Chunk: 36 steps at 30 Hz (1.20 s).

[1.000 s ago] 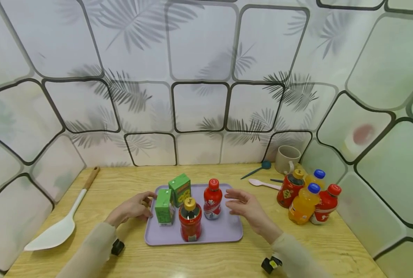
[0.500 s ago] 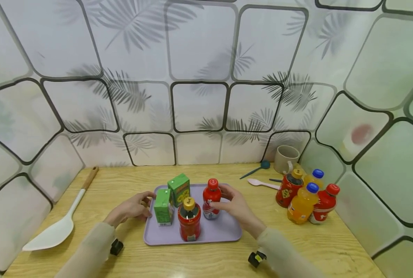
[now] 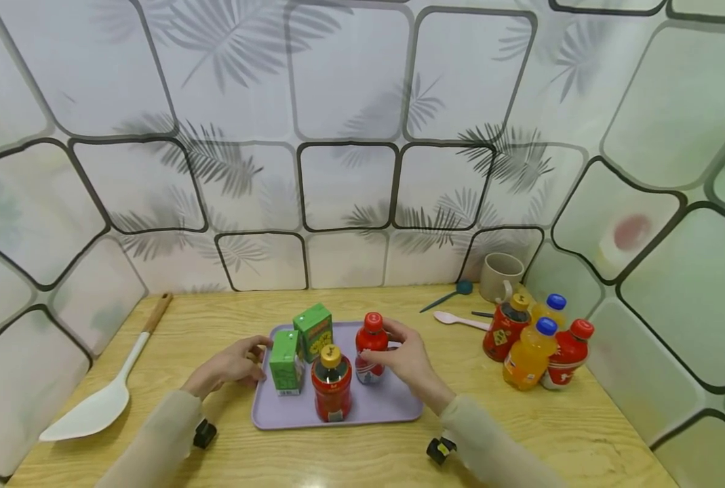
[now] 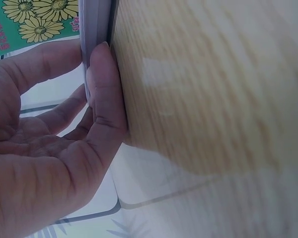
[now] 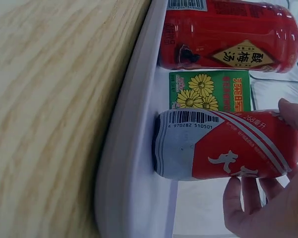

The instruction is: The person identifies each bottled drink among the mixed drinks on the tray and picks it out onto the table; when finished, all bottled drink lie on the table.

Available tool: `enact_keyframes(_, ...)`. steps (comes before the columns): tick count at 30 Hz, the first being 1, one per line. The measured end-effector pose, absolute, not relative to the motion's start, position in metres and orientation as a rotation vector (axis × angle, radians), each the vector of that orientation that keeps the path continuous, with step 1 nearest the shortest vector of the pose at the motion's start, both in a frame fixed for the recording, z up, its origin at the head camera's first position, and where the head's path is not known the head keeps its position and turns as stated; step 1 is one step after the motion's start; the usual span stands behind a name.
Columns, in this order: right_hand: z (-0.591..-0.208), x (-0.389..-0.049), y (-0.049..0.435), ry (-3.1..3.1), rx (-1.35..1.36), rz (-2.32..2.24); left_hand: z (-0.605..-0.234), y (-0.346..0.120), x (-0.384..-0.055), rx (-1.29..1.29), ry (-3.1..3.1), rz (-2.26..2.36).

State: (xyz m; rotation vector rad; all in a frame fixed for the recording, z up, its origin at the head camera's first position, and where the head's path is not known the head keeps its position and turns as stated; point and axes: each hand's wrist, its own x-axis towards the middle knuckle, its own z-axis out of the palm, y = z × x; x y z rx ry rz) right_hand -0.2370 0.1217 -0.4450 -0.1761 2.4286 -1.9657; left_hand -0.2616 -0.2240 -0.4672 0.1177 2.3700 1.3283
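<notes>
On a lilac tray (image 3: 393,409) stand two green drink cartons (image 3: 286,362) and two red bottles. My left hand (image 3: 235,362) holds the tray's left rim, thumb and fingers at either side of it in the left wrist view. My right hand (image 3: 412,360) grips the red-capped bottle (image 3: 371,332) from its right side. This bottle (image 5: 213,144) is upright on the tray, its base at the tray surface, and the fingers hide part of its upper body. Nearer to me is the yellow-capped dark drink bottle (image 3: 331,390), which neither hand touches.
Several drink bottles, including an orange one (image 3: 530,356), stand close together at the right. Behind them is a beige mug (image 3: 499,274), with a pink spoon (image 3: 460,320) and a dark blue spoon (image 3: 450,295) beside it. A white spatula (image 3: 96,407) lies at the left.
My right hand has moved left from beside the tray and taken hold of the red-capped bottle. The left hand stays at the tray's rim.
</notes>
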Motion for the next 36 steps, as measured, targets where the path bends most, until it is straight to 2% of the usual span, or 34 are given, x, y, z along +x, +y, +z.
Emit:
enact_keyframes(22, -0.431, -0.231, 0.163, 2.522, -0.179, -2.059, -0.468, -0.225, -0.260, 0.169, 2.359, 1.369)
enact_keyframes(36, -0.435, -0.234, 0.196, 2.617, 0.084, -2.017, -0.467, -0.223, -0.260, 0.155, 2.360, 1.372)
